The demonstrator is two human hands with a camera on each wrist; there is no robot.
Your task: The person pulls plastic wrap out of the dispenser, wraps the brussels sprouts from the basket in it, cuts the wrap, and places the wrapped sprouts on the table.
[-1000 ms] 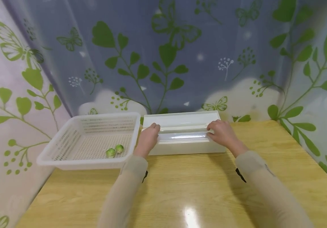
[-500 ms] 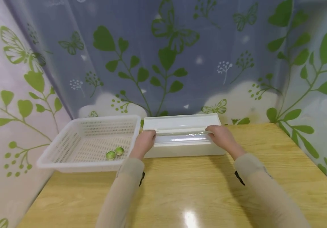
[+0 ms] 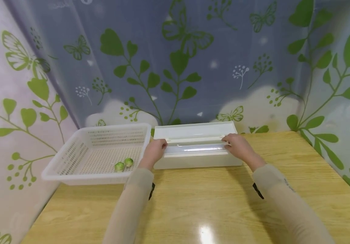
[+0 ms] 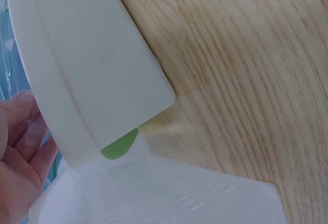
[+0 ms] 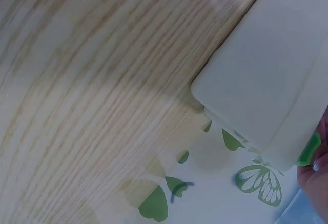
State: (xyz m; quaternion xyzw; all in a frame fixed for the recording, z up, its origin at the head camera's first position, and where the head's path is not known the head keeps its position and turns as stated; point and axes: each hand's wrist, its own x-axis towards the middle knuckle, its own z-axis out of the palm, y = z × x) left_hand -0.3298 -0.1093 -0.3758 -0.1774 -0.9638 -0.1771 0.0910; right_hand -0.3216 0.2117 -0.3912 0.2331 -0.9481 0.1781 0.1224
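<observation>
A long white cling film dispenser [image 3: 197, 161] stands on the table with its lid [image 3: 193, 129] raised at the back. A roll of clear cling film [image 3: 196, 148] shines inside it. My left hand [image 3: 154, 153] is at the dispenser's left end, fingers curled, pinching the film's edge. At the other end my right hand [image 3: 240, 149] pinches the film with thumb and fingers. In the left wrist view the curled fingers [image 4: 31, 137] show beyond the box wall, with glossy film above them. The right wrist view shows only part of the fingers [image 5: 316, 175], beside a bright green piece [image 5: 309, 150].
Left of the dispenser stands a white plastic basket [image 3: 86, 177], close to my left forearm. Two small green Brussels sprouts [image 3: 119, 166] lie in it. The wooden table [image 3: 193, 196] meets a leaf-patterned curtain [image 3: 190, 84] behind the dispenser.
My left hand has shifted slightly left and down along the dispenser. Half a second ago the film between the hands was wrinkled; now it looks smoother. My right hand has barely moved.
</observation>
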